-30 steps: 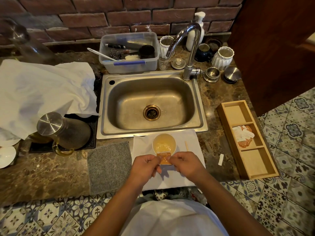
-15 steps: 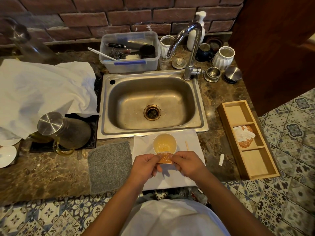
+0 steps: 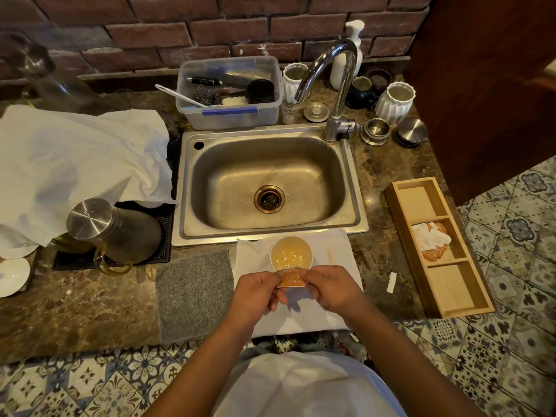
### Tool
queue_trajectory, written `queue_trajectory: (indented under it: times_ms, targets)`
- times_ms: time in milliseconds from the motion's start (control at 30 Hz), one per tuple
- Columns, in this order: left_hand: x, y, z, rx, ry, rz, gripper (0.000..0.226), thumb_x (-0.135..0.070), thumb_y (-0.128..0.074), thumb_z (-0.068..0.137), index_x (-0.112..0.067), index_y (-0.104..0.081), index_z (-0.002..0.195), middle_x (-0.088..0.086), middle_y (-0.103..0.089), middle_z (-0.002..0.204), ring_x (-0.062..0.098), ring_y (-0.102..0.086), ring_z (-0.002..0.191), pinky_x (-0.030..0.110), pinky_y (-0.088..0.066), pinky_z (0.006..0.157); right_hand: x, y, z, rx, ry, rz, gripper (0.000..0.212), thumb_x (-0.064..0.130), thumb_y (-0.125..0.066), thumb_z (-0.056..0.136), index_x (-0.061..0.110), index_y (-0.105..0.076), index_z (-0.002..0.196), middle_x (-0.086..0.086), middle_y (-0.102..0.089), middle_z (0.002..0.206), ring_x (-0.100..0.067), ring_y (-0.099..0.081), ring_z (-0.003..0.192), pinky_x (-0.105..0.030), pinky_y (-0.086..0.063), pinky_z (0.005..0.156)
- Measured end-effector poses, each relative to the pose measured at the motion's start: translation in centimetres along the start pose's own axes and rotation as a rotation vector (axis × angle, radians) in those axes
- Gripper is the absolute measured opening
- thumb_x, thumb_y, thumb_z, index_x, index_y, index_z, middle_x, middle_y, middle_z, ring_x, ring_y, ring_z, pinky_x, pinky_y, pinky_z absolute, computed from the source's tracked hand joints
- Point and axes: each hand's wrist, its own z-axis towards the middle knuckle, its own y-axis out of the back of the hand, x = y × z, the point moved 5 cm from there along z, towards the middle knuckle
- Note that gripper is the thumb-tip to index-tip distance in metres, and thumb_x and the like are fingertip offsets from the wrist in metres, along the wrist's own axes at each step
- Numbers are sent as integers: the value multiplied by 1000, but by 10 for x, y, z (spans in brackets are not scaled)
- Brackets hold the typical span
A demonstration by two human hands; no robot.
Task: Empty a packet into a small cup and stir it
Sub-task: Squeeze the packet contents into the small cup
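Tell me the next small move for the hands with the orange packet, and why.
Probably put the packet aside and pick up the thin wooden stir stick. Both the left hand and right hand pinch the small orange packet at the near rim of the small white cup, which already holds amber liquid; the stick lies untouched on the white napkin.

Both hands, left (image 3: 261,291) and right (image 3: 330,286), pinch an orange packet (image 3: 291,279) just in front of the small cup (image 3: 291,254); a stir stick (image 3: 331,257) lies right of the cup.

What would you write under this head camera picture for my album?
Both hands, left hand and right hand, pinch an orange packet over a small cup by the sink.
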Motion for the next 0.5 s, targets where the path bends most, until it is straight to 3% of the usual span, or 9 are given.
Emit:
queue_trajectory:
  times_ms: [100,500]
  targets:
    - [-1,0,0,4,4,1,39,-18,-58,101,-10,-67,64,9,-65,55,18,-43,41,25,-31,42,-1,-1,1,-2,-15,4,37,20,-60,99,13,-66,63,0,-50,46,-6,-41,34,-19,-32,38]
    - [0,0,-2,28,-15,1,37,-21,-61,99,-7,-67,65,10,-66,57,18,-45,42,25,-33,43,-3,1,1,2,13,-55,39,23,-62,98,19,-67,59,2,-53,49,-6,-43,40,-23,-34,45]
